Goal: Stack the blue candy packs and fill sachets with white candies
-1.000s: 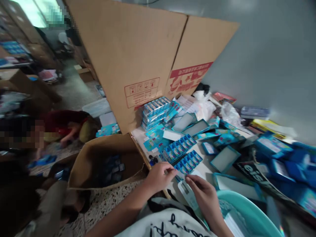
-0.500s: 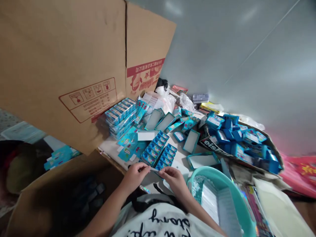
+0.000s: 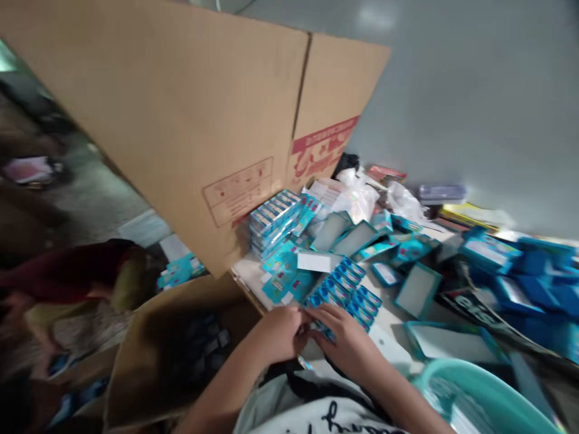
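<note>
My left hand (image 3: 281, 333) and my right hand (image 3: 346, 340) meet close to my body at the near edge of the table. The fingers of both are closed and pressed together; what they hold is small and hidden. Just beyond them lie two rows of small blue boxes with round openings, a longer row (image 3: 332, 287) and a shorter row (image 3: 364, 306). To the left of the rows are flat turquoise printed cards (image 3: 283, 284). A white-bottomed tray (image 3: 315, 261) rests at the far end of the longer row.
A tall cardboard sheet (image 3: 190, 114) rises at the left beside wrapped blue boxes (image 3: 274, 220). Below it stands an open carton (image 3: 158, 343). Open turquoise trays (image 3: 418, 290), a turquoise basin (image 3: 452, 367) and piled blue boxes (image 3: 534, 271) occupy the right. Another person (image 3: 85, 271) crouches far left.
My hands have come together from slightly apart, where a thin pale strip showed between them. My view has swung left, bringing the other person further into sight.
</note>
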Available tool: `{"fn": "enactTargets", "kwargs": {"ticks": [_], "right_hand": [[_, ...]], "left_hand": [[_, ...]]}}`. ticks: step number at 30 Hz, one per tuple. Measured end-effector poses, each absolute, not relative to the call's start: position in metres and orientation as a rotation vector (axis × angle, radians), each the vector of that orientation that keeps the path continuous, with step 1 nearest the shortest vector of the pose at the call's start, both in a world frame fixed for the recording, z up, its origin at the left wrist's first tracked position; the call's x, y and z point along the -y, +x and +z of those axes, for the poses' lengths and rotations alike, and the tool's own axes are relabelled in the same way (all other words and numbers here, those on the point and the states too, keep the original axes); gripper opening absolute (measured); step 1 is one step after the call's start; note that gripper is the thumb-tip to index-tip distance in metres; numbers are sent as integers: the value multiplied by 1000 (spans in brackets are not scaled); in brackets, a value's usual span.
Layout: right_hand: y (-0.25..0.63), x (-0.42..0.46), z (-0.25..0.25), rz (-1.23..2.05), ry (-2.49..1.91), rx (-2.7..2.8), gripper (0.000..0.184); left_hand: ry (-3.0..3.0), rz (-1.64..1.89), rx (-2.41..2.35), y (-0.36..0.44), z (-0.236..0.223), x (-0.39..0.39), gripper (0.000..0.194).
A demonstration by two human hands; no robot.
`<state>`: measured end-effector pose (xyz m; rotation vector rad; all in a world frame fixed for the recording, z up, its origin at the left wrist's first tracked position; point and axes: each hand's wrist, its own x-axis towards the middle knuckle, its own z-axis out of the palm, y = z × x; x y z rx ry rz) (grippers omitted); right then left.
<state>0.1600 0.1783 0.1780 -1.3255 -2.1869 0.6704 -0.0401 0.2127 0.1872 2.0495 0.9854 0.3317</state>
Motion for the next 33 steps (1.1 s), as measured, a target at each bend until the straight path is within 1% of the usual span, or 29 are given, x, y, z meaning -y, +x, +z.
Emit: {"fn": "enactTargets", "kwargs": {"ticks": [4, 7, 11, 12, 15, 16, 17, 19, 20, 23, 26, 28, 30, 32, 33], "right_hand": [[148, -180, 161, 539, -1209, 2215, 22], [148, -174, 154, 503, -1141, 2255, 23], [148, -163, 153, 595, -1091, 2239, 22], [148, -160, 153, 631, -1083, 2205, 21], [147, -152, 152, 784, -1105, 2015, 18], [147, -150, 151, 842, -1129, 1930, 19], [147, -148, 151, 897, -1164, 1840, 19], [147, -144, 150, 1007, -1260, 1658, 23], [146, -142, 150, 1059, -1299, 1573, 27], [145, -139, 149, 1225, -1329, 1391, 35], [142, -138, 148, 1348, -1288, 1273, 39], [138, -140, 147, 1381, -1270, 1199, 43], [134, -141, 148, 1392, -1272, 1163, 51], [131, -144, 149, 1389, -1304, 1167, 58], [130, -145, 149, 1389, -1323, 1180, 58]], "left_hand": [[1920, 405, -1117, -48, 185, -195, 20], [1739, 500, -1239, -52, 178, -178, 23], [1514, 617, -1267, -49, 160, -157, 23], [1431, 665, -1257, -46, 155, -152, 28], [1119, 804, -1191, -37, 141, -138, 57], [1038, 829, -1157, -33, 139, -134, 59], [986, 842, -1125, -30, 138, -129, 55], [941, 869, -1102, -24, 138, -121, 38], [932, 889, -1116, -22, 139, -118, 34], [908, 938, -1199, -20, 142, -111, 35], [932, 926, -1258, -23, 142, -108, 33], [985, 912, -1313, -27, 142, -108, 31], [1074, 907, -1357, -32, 146, -110, 28], [1169, 911, -1374, -37, 152, -114, 21], [1217, 911, -1377, -39, 155, -116, 19]]}}
